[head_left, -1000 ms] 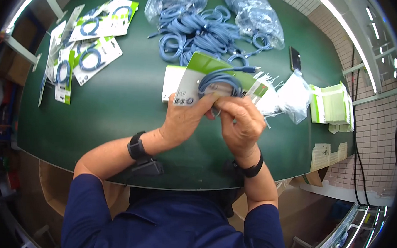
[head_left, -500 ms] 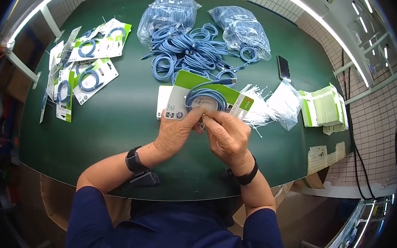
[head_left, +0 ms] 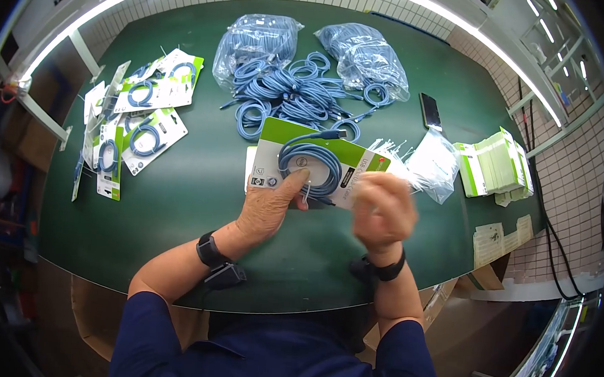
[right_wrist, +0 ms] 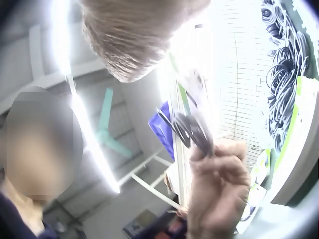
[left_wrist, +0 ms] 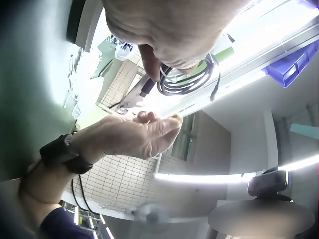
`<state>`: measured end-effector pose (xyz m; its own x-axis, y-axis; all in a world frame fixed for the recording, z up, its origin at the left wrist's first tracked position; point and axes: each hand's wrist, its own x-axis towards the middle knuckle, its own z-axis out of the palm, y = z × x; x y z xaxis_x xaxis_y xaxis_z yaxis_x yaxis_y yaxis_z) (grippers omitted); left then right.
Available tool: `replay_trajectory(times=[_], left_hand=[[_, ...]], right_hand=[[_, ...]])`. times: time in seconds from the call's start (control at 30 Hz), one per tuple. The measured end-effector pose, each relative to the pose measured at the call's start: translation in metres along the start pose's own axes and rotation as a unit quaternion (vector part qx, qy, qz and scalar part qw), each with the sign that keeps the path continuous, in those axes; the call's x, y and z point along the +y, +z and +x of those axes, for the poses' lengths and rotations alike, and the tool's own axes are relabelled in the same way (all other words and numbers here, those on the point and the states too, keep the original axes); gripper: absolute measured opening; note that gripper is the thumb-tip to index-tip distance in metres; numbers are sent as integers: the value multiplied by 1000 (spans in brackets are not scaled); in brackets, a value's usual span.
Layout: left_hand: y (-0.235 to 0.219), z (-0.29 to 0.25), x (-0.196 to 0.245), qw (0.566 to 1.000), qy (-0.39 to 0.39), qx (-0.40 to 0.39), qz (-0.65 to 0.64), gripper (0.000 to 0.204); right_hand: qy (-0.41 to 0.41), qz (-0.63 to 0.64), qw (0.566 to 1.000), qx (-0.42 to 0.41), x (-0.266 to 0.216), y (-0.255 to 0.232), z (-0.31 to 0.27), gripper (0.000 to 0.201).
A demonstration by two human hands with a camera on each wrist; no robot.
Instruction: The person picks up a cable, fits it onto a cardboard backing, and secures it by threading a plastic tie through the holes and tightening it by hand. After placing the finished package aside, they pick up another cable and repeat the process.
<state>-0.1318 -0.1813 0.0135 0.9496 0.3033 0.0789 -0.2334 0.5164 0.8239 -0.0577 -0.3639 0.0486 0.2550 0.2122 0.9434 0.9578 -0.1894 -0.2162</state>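
The left hand [head_left: 266, 207] holds a green-and-white printed card [head_left: 344, 184], its thumb pressing inside a coiled blue cable [head_left: 329, 169] on the card's front. A thin white tie runs around the lower part of the coil. Just off the card's right part is the blurred right hand [head_left: 385, 211], apart from the coil. In the left wrist view the right hand [left_wrist: 134, 137] has relaxed fingers and nothing visible in them, below the left hand [left_wrist: 174, 30] and the coil [left_wrist: 187, 84]. The right wrist view shows the left hand [right_wrist: 219, 189] gripping at the coil [right_wrist: 187, 129].
Cards with coiled cables [head_left: 146, 137] lie at the left. Loose blue cables [head_left: 294, 95] and two plastic bags of cables [head_left: 259, 44] are at the back. Right of centre are white ties [head_left: 394, 153], a small clear bag [head_left: 433, 165], a phone [head_left: 430, 111] and stacked cards [head_left: 493, 166].
The right hand has come away from the coil and moved right. The left hand still holds the card, whose cable face now shows more fully, with the white tie visible.
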Motion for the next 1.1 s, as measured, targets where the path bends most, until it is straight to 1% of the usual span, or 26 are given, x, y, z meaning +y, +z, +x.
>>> replay_trajectory(times=[0.03, 0.07, 0.1, 0.13, 0.17, 0.2, 0.23, 0.27, 0.3, 0.33, 0.37, 0.47, 0.5, 0.6, 0.63, 0.73, 0.77, 0.87, 0.9, 1.0, 1.03, 1.1], left_hand=[[-1, 0, 2, 1000, 3, -1, 3, 25], [-2, 1, 2, 1000, -14, -5, -18, 27], [-3, 1, 3, 999, -31, -10, -38, 29], [-3, 1, 4, 997, -49, -15, -58, 30], [-3, 0, 5, 997, -48, -16, -55, 30], [-1, -2, 7, 996, -58, -28, -56, 30], [1, -4, 9, 995, -67, -38, -57, 29], [2, -5, 10, 994, -78, -48, -58, 28], [2, -5, 10, 994, -79, -50, -54, 28], [2, -6, 10, 994, -81, -63, -47, 29], [1, -6, 9, 993, -84, -76, -40, 29], [-1, -6, 7, 991, -89, -100, -25, 29], [-2, -6, 7, 990, -88, -110, -21, 30], [-3, -6, 6, 989, -86, -122, -10, 31], [-3, -7, 5, 989, -84, -123, -6, 31], [-2, -8, 2, 990, -84, -116, 2, 32], [-1, -8, 1, 991, -83, -107, 4, 33], [1, -8, 1, 991, -86, -98, 8, 31], [2, -7, 2, 991, -88, -97, 8, 30], [0, -6, 1, 991, -100, -93, 7, 28], [-2, -6, 0, 990, -108, -89, 3, 28], [-4, -5, -3, 989, -120, -86, 2, 27]], right_hand=[[8, -35, 997, 63, 10, -7, 0, 13], [125, 34, 984, 122, 16, -11, -1, 9], [240, 104, 949, 177, 22, -14, -3, 8], [239, 105, 948, 180, 35, -17, -10, 8], [341, 185, 911, 138, 53, -18, -21, 12], [436, 261, 856, 92, 70, -18, -32, 16], [522, 333, 784, 45, 75, -18, -33, 20], [522, 334, 784, 47, 68, -17, -40, 20], [509, 428, 747, -15, 49, -14, -46, 37], [489, 516, 699, -77, 35, -11, -49, 55], [490, 517, 698, -73, 29, -10, -48, 55], [493, 651, 555, -157, 12, -11, -42, 88], [493, 652, 555, -154, 8, -14, -40, 88], [587, 526, 589, -178, 1, -26, -39, 110], [587, 527, 589, -176, 8, -20, -48, 110], [477, 662, 539, -212, 51, 13, -90, 109], [477, 662, 539, -210, 53, 14, -90, 109], [562, 627, 501, -202, 55, 17, -89, 100], [563, 627, 500, -199, 53, 16, -90, 100], [496, 701, 494, -133, 42, 12, -82, 67], [496, 702, 494, -131, 42, 11, -74, 67], [457, 560, 669, -174, 49, 11, -50, 46]])
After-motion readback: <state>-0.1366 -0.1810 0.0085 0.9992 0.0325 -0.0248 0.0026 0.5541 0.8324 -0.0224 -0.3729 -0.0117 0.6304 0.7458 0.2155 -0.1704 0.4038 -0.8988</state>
